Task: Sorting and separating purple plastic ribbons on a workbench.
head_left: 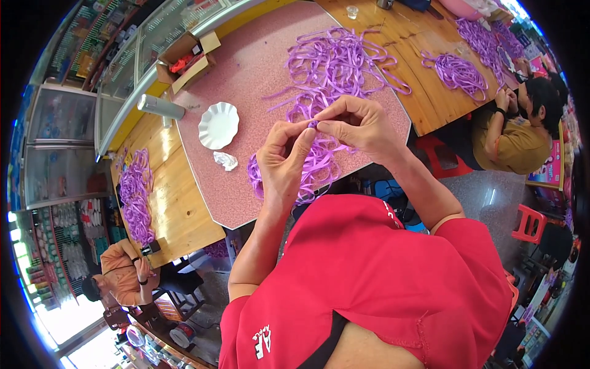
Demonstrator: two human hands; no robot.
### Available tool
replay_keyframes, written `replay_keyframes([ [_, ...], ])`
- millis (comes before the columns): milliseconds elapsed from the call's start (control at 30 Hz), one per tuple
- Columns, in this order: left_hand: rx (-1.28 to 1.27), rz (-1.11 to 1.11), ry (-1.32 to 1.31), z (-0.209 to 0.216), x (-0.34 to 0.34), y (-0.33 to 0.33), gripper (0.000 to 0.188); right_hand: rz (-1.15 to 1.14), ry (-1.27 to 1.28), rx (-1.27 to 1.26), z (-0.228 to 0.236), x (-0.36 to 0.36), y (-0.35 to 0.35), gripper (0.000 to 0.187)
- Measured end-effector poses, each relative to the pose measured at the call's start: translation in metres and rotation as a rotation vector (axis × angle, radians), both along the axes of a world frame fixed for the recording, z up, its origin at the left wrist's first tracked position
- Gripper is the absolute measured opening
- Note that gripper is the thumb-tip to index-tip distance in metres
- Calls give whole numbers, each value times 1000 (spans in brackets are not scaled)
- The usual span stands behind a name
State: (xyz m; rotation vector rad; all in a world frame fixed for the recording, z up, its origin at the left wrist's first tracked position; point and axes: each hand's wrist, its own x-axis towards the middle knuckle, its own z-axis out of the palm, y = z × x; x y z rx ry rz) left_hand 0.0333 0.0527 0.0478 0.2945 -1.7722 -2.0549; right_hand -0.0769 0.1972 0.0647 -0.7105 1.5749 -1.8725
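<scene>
Both of my hands meet over the pink speckled tabletop, pinching a small folded bit of purple ribbon (313, 124) between thumbs and forefingers. My left hand (284, 154) grips it from the left side. From the right, my right hand (362, 129) closes its fingertips on the same bit. Beyond and under the hands lies a large tangled heap of purple ribbon (329, 64). More loops of it hang near the table's front edge, partly hidden by my hands. Whether the pinched bit joins the heap I cannot tell.
Left on the pink tabletop (246, 67) are a white scalloped dish (218, 125), crumpled tissue (225, 161), a grey cylinder (161, 107) and an open cardboard box (188, 61). Ribbon heaps (136, 197) lie on wooden tables. People sit left (126, 270) and right (513, 141); a red stool (529, 224) stands right.
</scene>
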Motion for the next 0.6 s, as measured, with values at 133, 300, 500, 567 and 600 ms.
replay_keyframes([
  [133, -9, -10, -5, 3, 0, 2, 13, -9, 37, -110, -8, 1, -2, 9],
  [300, -59, -1, 8, 2, 2, 0, 14, 49, 104, -110, -5, 1, 1, 10],
  [500, -58, -53, 10, 5, 3, -3, 12, 149, 200, -129, -3, -9, 5, 11],
  [567, -84, -59, -1, 8, 4, -4, 11, 165, 182, -118, 1, -11, 5, 11],
  [600, -110, -65, -11, 10, 4, -5, 10, 180, 164, -107, 2, -11, 6, 10],
])
